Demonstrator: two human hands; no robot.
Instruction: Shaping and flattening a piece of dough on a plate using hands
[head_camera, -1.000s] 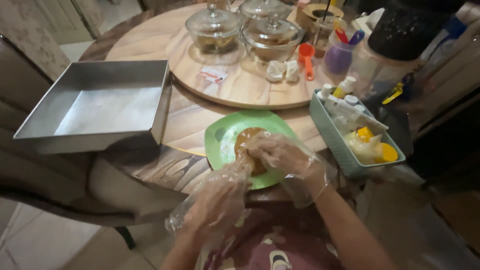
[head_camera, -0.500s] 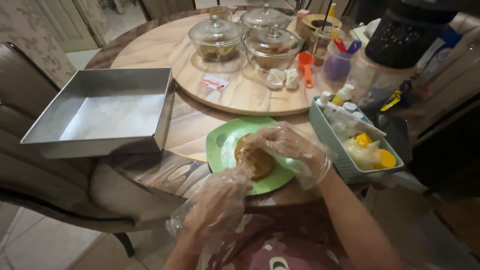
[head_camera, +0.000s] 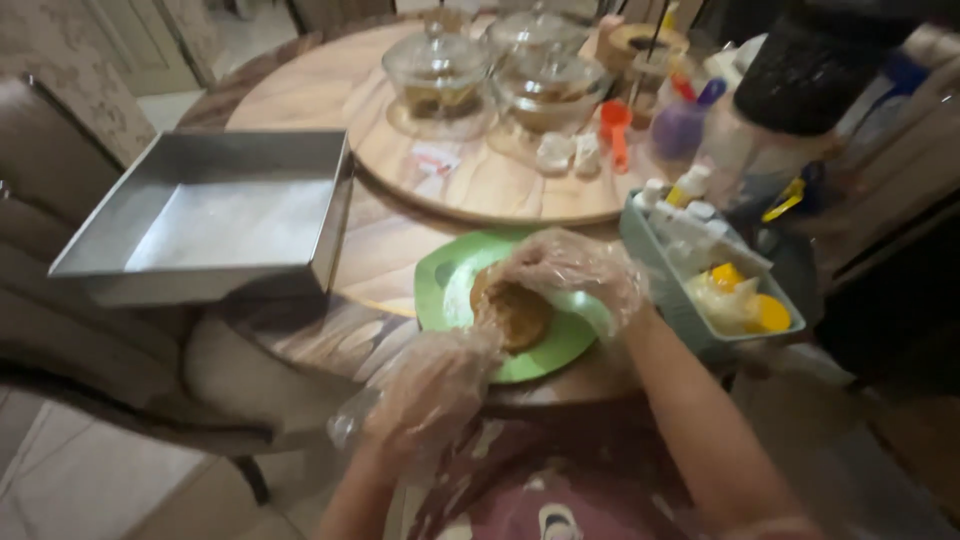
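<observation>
A green plate (head_camera: 437, 288) sits at the near edge of a round wooden table (head_camera: 300, 95). On it lies a brown lump of dough (head_camera: 517, 315). Both my hands wear loose clear plastic gloves. My right hand (head_camera: 570, 272) curls over the top of the dough, gripping it. My left hand (head_camera: 432, 385) is below and left of the plate, its fingertips touching the dough's near edge.
A square metal baking pan (head_camera: 210, 215) stands left of the plate. A round wooden turntable (head_camera: 480, 185) at the back carries two lidded glass bowls (head_camera: 438, 70) and small items. A grey-green basket (head_camera: 655, 255) of bottles and yellow items sits right of the plate. A chair (head_camera: 60, 250) stands left.
The view has shifted slightly. My right hand has closed more over the dough, and my left hand has stayed at its near edge.
</observation>
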